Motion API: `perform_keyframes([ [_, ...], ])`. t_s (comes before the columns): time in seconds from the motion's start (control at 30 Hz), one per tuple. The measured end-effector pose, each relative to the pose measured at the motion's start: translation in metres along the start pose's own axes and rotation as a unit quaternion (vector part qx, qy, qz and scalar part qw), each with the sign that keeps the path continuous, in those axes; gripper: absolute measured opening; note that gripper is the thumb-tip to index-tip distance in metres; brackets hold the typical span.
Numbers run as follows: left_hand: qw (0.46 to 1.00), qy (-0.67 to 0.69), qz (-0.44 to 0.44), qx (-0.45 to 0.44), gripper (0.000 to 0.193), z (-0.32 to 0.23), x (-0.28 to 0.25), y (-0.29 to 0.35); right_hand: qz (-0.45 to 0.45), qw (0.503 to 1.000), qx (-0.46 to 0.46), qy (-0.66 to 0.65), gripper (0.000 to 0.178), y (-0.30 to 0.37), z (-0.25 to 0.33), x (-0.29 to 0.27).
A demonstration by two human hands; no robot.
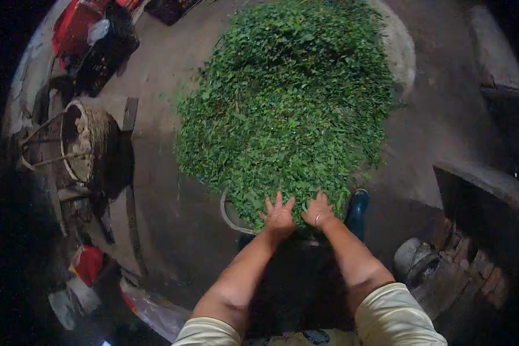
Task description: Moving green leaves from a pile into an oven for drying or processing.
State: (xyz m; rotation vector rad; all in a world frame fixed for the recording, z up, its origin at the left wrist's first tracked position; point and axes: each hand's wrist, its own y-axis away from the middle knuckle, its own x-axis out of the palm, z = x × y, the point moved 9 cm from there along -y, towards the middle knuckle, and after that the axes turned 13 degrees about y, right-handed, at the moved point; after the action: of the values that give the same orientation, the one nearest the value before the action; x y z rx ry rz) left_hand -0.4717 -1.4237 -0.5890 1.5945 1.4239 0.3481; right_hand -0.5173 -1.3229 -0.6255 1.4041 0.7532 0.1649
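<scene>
A large heap of chopped green leaves (pixel 294 115) spreads over the floor in front of me. At its near edge, a pale round rim (pixel 232 222), perhaps of a basin or basket, curves out from under the leaves; most of that container is hidden. My left hand (pixel 278 219) rests on the leaves above it, palm down and fingers spread. Just to the right, my right hand (pixel 318 212), with a bracelet at the wrist, also lies on the greens with its fingers stretched forward. Neither hand grips anything that I can see.
A woven basket (pixel 101 138) with lumpy pale contents lies sideways on a wooden frame at the left. Red and black containers (pixel 83 34) stand at the far left. A dark boot (pixel 358 210) is beside my right hand. Bricks (pixel 473 265) lie at the near right.
</scene>
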Motion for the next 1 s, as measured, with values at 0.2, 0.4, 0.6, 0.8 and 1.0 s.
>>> perform_keyframes([
  [0.2, 0.971, 0.110, 0.009, 0.213, 0.058, -0.045, -0.046, 0.032, -0.170, 0.970, -0.035, -0.170, 0.056, 0.056, -0.001, -0.052],
  [0.4, 0.938, -0.017, -0.112, 0.327, 0.035, -0.053, -0.081, 0.055, -0.565, 0.800, -0.116, -0.167, 0.029, 0.111, -0.028, -0.098],
  [0.6, 0.943, 0.004, -0.320, 0.092, 0.032, 0.094, -0.129, -0.008, -0.363, 0.823, 0.129, -0.418, 0.023, -0.021, -0.211, 0.064],
  [0.8, 0.963, 0.134, -0.205, -0.113, 0.064, 0.199, -0.107, -0.087, -0.074, 0.653, 0.169, -0.734, 0.022, -0.074, -0.165, 0.143],
  [1.0, 0.956, 0.177, -0.122, -0.201, 0.058, 0.179, -0.069, -0.106, -0.157, 0.596, 0.255, -0.745, 0.029, -0.074, -0.186, 0.140],
])
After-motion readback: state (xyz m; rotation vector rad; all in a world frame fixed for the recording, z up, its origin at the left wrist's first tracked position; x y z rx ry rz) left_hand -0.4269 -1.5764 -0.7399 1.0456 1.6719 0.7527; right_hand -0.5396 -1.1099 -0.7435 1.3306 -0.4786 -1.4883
